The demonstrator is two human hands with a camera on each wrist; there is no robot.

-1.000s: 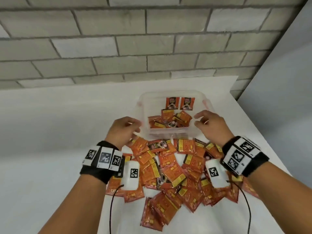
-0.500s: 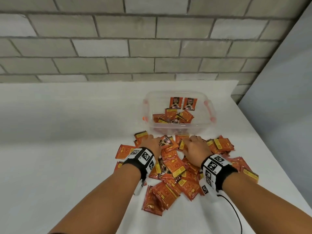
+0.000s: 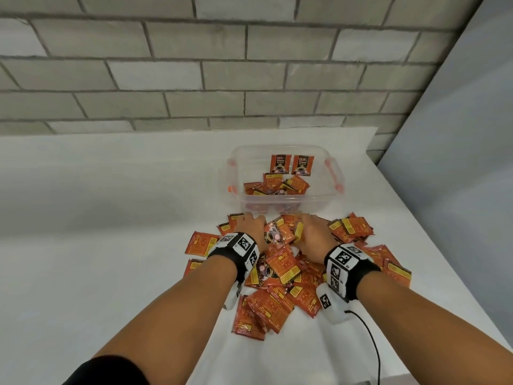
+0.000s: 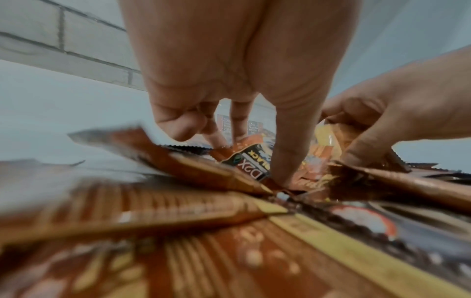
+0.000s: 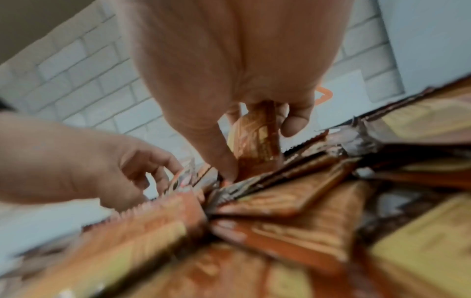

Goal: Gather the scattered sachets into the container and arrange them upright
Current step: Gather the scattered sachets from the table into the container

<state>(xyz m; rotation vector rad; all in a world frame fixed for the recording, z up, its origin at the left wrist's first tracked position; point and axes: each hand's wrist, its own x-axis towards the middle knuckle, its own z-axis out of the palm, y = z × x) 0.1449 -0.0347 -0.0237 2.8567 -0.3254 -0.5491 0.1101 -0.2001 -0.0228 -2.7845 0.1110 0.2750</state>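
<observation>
A heap of orange sachets (image 3: 283,265) lies on the white table (image 3: 111,245) in front of a clear container (image 3: 322,195). Two sachets (image 3: 281,163) stand upright against the container's far wall; several more (image 3: 277,184) lie loose on its floor. Both hands are dug into the far edge of the heap. My left hand (image 3: 256,222) curls down, and in the left wrist view its thumb (image 4: 282,161) and fingers pinch a black-labelled sachet (image 4: 251,161). My right hand (image 3: 304,229) holds one sachet (image 5: 257,137) on edge between thumb and fingers.
A brick wall (image 3: 222,79) runs behind the table and a grey panel (image 3: 458,134) stands on the right. The table's right edge (image 3: 433,259) runs close past the heap. A black cable (image 3: 372,337) trails from my right wrist device.
Both hands came back from the container's rim and dropped onto the heap. Each has since closed its fingers on a sachet; the container has not moved.
</observation>
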